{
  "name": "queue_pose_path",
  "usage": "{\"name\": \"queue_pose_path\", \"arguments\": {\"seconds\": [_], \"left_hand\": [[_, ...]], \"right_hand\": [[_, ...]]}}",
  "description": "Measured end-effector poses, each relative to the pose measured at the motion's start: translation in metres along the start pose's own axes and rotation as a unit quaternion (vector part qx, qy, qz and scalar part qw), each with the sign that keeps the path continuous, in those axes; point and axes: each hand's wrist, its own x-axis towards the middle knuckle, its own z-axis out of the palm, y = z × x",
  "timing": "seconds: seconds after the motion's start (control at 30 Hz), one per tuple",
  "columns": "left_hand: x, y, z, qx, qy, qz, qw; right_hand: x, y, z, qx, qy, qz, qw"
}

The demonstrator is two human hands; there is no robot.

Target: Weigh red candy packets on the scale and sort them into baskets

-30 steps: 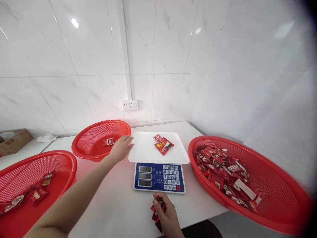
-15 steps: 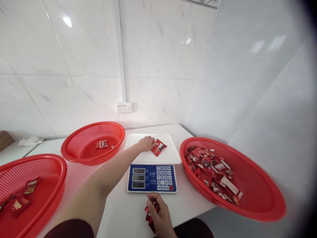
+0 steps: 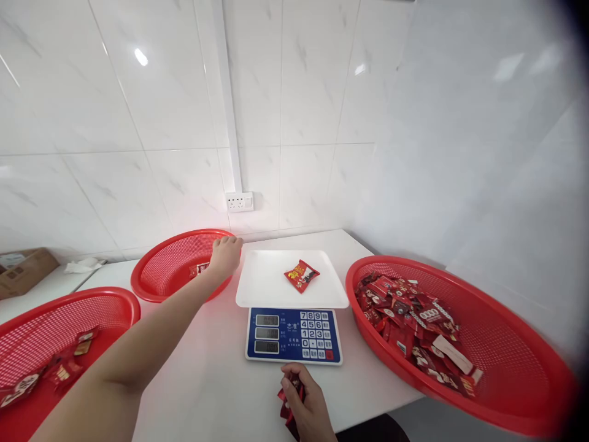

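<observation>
My right hand [image 3: 309, 402] is closed around a few dark red wrapped packets [image 3: 291, 399], just in front of the scale. My left hand [image 3: 226, 255] is over the right rim of the back red basket [image 3: 161, 261], fingers bent downward and their tips hidden, so I cannot see whether anything is in them. Behind its wrist, small red-and-white packets [image 3: 199, 269] lie in that basket. A single red packet [image 3: 302, 275] with yellow print rests on the white tray [image 3: 262, 282] of the digital scale [image 3: 294, 336], whose blue panel faces me.
On the right, a large red basket [image 3: 519, 368] holds a heap of red packets [image 3: 414, 325]. Another red basket [image 3: 117, 298] at the left contains several packets. A cardboard box [image 3: 32, 273] and white tissue [image 3: 85, 265] are at the far left. A wall socket [image 3: 240, 201] sits behind the table.
My left hand has left the red packet on the scale tray and moved left to the back basket. My right hand still holds its packets. The view has shifted slightly left.
</observation>
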Motion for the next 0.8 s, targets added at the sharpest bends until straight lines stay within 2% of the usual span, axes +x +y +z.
{"name": "queue_pose_path", "arguments": {"seconds": [0.1, 0.2, 0.33, 0.4, 0.47, 0.53, 0.6, 0.67, 0.8], "left_hand": [[-0.002, 0.011, 0.002, -0.013, -0.021, -0.007, 1.000], [-0.007, 0.049, 0.021, -0.051, -0.060, 0.065, 0.995], [-0.011, 0.107, 0.049, -0.086, -0.079, 0.155, 0.981], [-0.010, 0.125, 0.059, -0.096, -0.079, 0.174, 0.977], [-0.007, 0.131, 0.064, -0.102, -0.075, 0.175, 0.976], [-0.005, 0.128, 0.064, -0.108, -0.064, 0.165, 0.978], [-0.004, 0.117, 0.059, -0.115, -0.042, 0.149, 0.981], [-0.006, 0.096, 0.048, -0.123, -0.009, 0.125, 0.984], [-0.014, 0.041, 0.016, -0.133, 0.079, 0.035, 0.987]], "right_hand": [[0.000, 0.000, 0.000, -0.001, -0.003, 0.002, 1.000], [0.000, 0.000, 0.000, 0.002, -0.002, 0.005, 1.000], [0.000, 0.001, 0.001, 0.000, 0.006, -0.002, 1.000], [0.000, 0.003, 0.002, 0.000, 0.010, -0.007, 1.000], [0.000, 0.004, 0.002, 0.000, 0.016, -0.008, 1.000], [0.000, 0.005, 0.002, -0.002, 0.021, -0.008, 1.000], [0.000, 0.005, 0.001, -0.001, 0.019, -0.006, 1.000], [0.000, 0.005, 0.001, 0.002, 0.010, -0.003, 1.000], [-0.001, 0.002, -0.001, 0.004, -0.002, 0.002, 1.000]]}}
